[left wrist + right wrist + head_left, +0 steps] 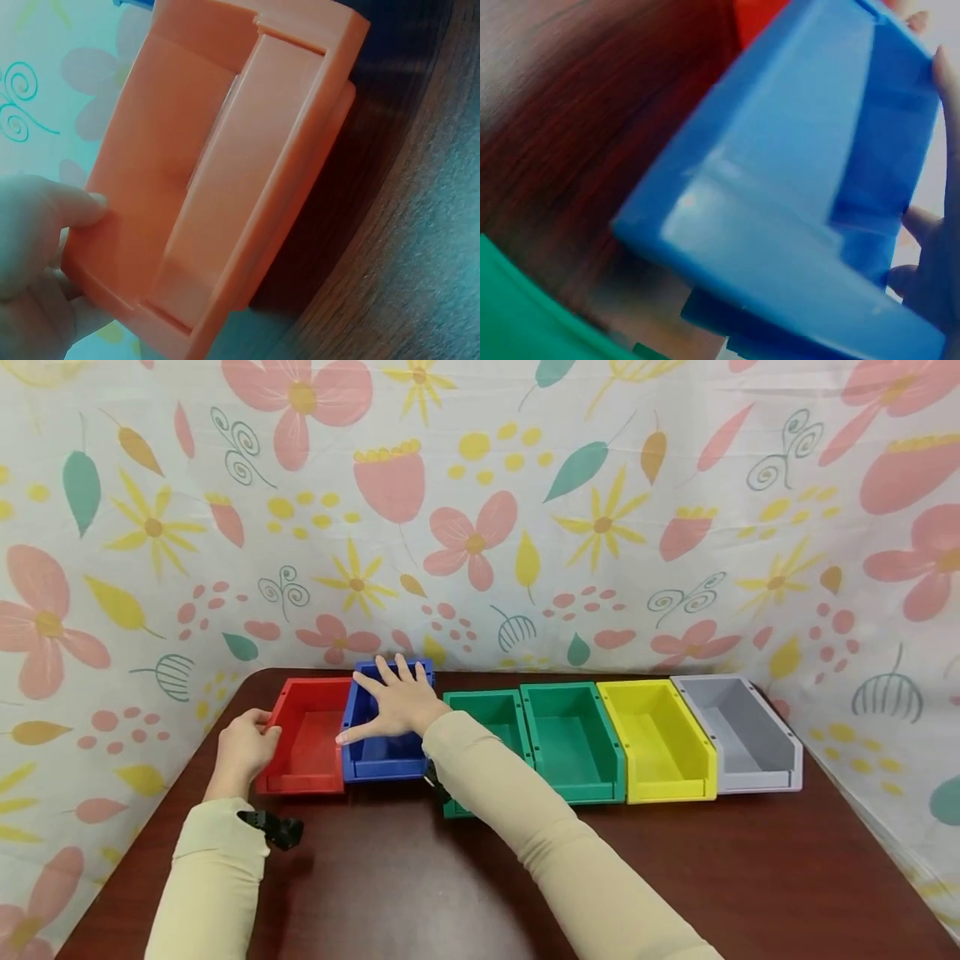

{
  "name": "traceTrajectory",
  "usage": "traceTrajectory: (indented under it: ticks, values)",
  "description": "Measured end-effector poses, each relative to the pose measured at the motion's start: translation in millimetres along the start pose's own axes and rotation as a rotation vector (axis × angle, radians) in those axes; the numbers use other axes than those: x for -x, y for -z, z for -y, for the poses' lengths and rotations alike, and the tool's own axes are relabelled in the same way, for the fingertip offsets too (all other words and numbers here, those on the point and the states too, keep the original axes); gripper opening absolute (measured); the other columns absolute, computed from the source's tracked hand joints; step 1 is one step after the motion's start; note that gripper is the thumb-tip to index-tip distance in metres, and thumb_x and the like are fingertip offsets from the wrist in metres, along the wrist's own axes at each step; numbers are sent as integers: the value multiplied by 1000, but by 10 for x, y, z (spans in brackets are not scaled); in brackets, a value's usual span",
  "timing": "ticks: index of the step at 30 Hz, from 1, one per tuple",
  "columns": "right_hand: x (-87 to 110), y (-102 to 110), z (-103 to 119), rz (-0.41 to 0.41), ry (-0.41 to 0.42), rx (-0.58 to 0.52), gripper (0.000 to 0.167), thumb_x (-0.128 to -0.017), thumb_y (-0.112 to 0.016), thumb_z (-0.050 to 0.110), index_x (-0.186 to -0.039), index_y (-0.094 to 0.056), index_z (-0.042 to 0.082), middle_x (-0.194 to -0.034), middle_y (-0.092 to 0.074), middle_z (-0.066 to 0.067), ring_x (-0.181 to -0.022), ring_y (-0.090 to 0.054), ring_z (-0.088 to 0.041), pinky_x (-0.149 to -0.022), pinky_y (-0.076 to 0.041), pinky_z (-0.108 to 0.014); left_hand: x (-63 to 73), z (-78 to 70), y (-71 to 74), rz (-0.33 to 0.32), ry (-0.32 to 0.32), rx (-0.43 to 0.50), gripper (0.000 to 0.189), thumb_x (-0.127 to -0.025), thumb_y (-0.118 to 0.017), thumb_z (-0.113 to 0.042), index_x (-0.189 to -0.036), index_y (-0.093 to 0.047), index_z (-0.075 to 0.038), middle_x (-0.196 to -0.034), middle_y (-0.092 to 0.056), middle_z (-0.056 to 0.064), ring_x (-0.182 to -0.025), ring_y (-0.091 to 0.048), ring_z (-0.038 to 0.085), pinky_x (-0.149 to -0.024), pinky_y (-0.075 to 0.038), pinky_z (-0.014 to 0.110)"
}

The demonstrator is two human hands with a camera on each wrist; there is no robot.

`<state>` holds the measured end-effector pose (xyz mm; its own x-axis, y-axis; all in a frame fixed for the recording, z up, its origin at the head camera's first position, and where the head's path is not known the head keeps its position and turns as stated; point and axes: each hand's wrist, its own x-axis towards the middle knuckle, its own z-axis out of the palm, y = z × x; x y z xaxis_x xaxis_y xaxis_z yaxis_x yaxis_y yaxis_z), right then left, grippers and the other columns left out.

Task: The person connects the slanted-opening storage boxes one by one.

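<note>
At the left end of the row, my left hand point(246, 745) grips the left wall of a red storage bin point(306, 783). In the left wrist view, its thumb lies over the rim of this bin point(240, 142), with the other fingers outside. My right hand point(401, 703) is spread over a blue storage bin point(386, 770), its fingers straight and splayed. The thumb reaches the left rim beside the red bin, and the fingertips extend toward the far rim. The right wrist view shows fingertips along the edge of the blue bin point(780, 180).
Right of the blue bin stand a smaller-looking green bin point(480, 697), partly behind my right sleeve, another green bin point(585, 792), a yellow bin point(671, 789) and a grey bin point(757, 781). All are on a dark wooden table point(390, 877) against a flowered cloth point(480, 485).
</note>
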<state>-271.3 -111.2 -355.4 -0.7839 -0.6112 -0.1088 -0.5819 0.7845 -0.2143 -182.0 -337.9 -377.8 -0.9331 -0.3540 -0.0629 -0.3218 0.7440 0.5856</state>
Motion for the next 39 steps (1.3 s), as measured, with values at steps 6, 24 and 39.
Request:
traceTrajectory:
  ticks: [6,24,39]
  values:
    - [207,71,-138,-196,-184,-285,90,-81,-61,61,-152,-22,20,-159,-12,-13,-144,-17,-36,-114,-27,-49,-17,-14,-22,-23,12,-33,38,-95,-44,-15,-126,-49,9,-112,-60,31,-96,-59,40,-83,-52,51]
    - [507,182,-272,-92,-393,-581,30,-90,-60,19,-110,-59,-2,-72,-59,-10,-50,-53,-20,-50,-43,-29,-47,-76,-41,-51,36,-49,42,-96,-44,-14,-132,-47,8,-122,-55,32,-102,-56,44,-87,-50,54]
    - [236,435,-409,-23,-432,-696,38,-87,-56,7,-60,-30,17,-48,-25,1,-38,-27,-15,-43,-42,-29,30,-140,-100,-86,61,-23,45,-98,-43,-12,-140,-40,3,-136,-46,30,-118,-50,46,-95,-45,53]
